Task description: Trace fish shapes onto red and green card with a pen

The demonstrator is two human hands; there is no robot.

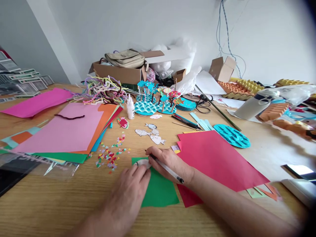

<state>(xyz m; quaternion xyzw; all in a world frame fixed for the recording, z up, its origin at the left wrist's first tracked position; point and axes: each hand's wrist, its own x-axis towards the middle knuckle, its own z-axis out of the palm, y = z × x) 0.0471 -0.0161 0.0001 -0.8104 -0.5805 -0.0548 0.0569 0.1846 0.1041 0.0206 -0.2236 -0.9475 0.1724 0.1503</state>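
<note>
Cutout (144,162) on green paper (160,192), bottle label (133,114) illegible

green paper (160,194), white cutout (143,162), clear-and-black pen (170,169), red sheet (217,158), pale pink sheet (66,131), multicoloured confetti (110,157)

Pen (170,170) in right grip (172,160) over green paper (160,192)

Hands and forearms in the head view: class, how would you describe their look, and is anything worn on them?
The left hand and right hand are bare and ungloved. The left forearm and right forearm show no sleeve within the picture. No watch or bracelet can be seen, and no ring on the visible fingers.
</note>
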